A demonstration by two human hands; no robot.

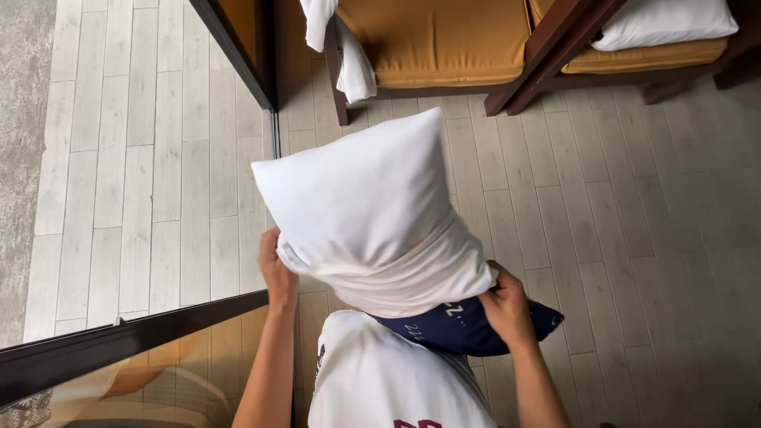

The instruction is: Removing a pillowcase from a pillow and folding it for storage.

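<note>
Left hand: the left hand (277, 273) is closed on the lower left edge of the white pillowcase (369, 210), gripping the cloth at its open end.
Right hand: the right hand (505, 307) pinches the lower right edge of the same pillowcase, with the dark blue cushion (468, 325) touching its palm side.
Where it is: pillowcase and cushion are held in the air in front of the person's chest, above the wooden floor (634, 238), carried by nothing but the hands.
Risk, slipping: I judge the cushion could slide out of the open mouth and drop to the floor, since only its lower part shows and the hands hold mostly cloth.
Risk, bunching: the cloth is gathered in folds near the opening; uneven pulling could leave a corner twisted.
Materials: pillowcase smooth, soft white fabric, puffed to a pointed top corner; cushion dark blue with a pale print.
Nearby: wooden-framed seat with an ochre pad (436, 40), well apart beyond it.
</note>
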